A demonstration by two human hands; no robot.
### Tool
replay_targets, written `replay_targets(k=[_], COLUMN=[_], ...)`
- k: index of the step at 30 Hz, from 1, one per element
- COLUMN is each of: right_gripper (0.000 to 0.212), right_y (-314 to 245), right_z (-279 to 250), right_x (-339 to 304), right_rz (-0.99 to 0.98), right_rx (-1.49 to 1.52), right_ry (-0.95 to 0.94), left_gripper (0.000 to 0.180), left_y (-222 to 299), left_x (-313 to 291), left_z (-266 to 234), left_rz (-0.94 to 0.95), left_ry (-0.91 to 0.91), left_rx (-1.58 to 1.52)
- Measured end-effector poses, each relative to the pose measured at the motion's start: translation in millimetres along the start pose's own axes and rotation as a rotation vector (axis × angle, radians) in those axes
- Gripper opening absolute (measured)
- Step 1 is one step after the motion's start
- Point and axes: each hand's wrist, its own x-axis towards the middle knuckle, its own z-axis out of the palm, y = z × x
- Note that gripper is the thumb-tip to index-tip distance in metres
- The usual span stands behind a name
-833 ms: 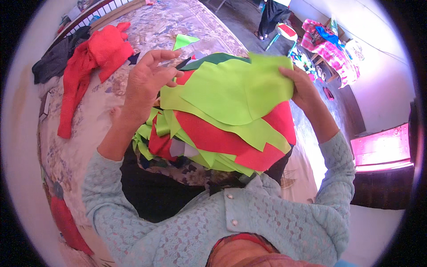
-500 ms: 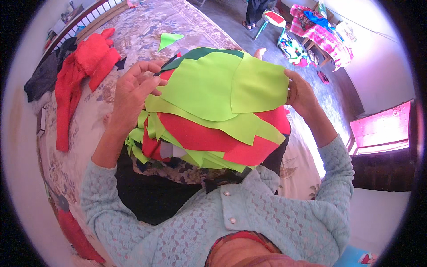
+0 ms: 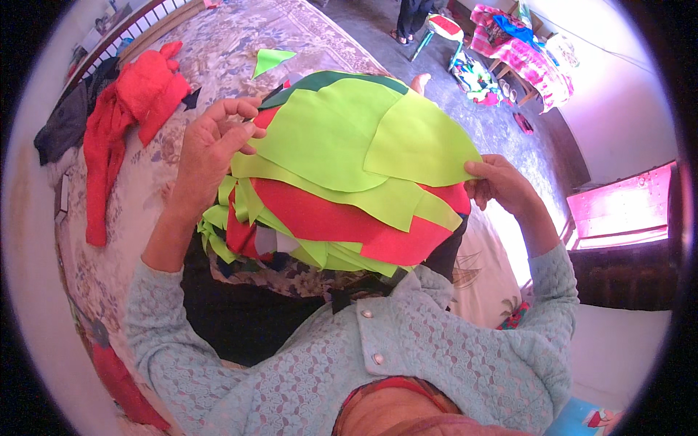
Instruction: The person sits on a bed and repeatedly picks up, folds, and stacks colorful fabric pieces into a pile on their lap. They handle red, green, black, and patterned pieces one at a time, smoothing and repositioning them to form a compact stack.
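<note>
Left hand [image 3: 211,149] pinching left edge of fabric stack [image 3: 342,174] held over lap | right hand [image 3: 502,185] gripping lime top piece [image 3: 418,145] | risk: loosely layered lower pieces sliding out toward bed [image 3: 153,211].

Two hands, the left hand [image 3: 211,149] and right hand [image 3: 502,185], grip one stack of cut fabric pieces [image 3: 342,167]; one red garment [image 3: 123,116] and one green triangular scrap [image 3: 271,59] lie on the bed [image 3: 218,43]

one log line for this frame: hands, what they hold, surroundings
left hand: pinching stack edge | right hand: gripping lime top piece | fabric stack: lime, red, dark green | red garment: on bed
</note>
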Motion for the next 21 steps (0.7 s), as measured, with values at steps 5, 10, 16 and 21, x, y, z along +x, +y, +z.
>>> replay_targets(k=[5,10,16,21], right_gripper=[0.039,0.039,0.045,0.076], right_y=[8.0,-3.5,-51.0,-104.0], right_z=[-7.1,-11.2,-32.9,26.0], right_x=[-6.1,-11.2,9.7,44.6], right_rz=[0.02,0.048,-0.427,-1.022], right_rx=[-0.043,-0.315,-0.911,-1.077], right_ry=[-0.045,-0.094,0.493,0.277], left_gripper=[0.017,0.019,0.026,0.025], left_y=[-0.6,2.7,-15.0,-44.2], left_x=[0.6,-0.2,5.6,15.0], left_z=[-1.9,-5.3,-36.4,-70.5], left_rz=[-0.003,0.024,0.032,-0.013], left_ry=[0.0,0.034,0.173,0.29], left_rx=[0.014,0.057,0.092,0.047])
